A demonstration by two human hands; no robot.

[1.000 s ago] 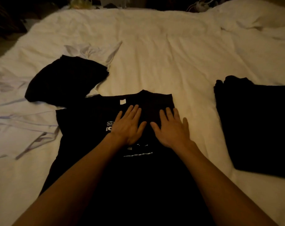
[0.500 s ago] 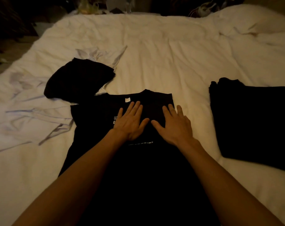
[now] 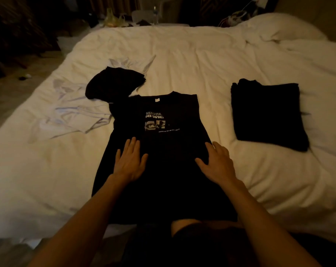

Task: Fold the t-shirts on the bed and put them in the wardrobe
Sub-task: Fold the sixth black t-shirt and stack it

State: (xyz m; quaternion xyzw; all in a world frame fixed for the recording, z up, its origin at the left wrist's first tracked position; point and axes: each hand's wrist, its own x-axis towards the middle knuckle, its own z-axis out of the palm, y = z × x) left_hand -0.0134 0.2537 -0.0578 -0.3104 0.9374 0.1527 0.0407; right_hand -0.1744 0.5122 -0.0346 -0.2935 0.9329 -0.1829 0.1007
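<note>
Reaching forward with both bare forearms from the bottom edge of the view. Resting the left hand (image 3: 129, 162) palm down on the black t-shirt (image 3: 169, 185), fingers straight and close together, thumb spread toward the middle. Laying the right hand (image 3: 217, 164) flat too, at the shirt's right edge, fingers straight and slightly fanned, thumb pointing inward. Gripping nothing with either, only pressing on cloth, well apart from each other and below the white print (image 3: 156, 122).

Spread out on the white bed (image 3: 201, 64), collar farthest away, small white label (image 3: 157, 100) at the neck, right side ending in a straight edge. Hard to read the print: only broken letters. Losing the lower hem in shadow near the bed's edge, behind a dark shape that cannot be told.

To the right, well apart, a folded black stack (image 3: 265, 114); impossible to count its layers. To the upper left, just beside the shirt's shoulder, a rumpled black garment (image 3: 113, 85) lying on a crumpled white garment (image 3: 76, 116). Beyond the bed, too dim to make out the clutter.
</note>
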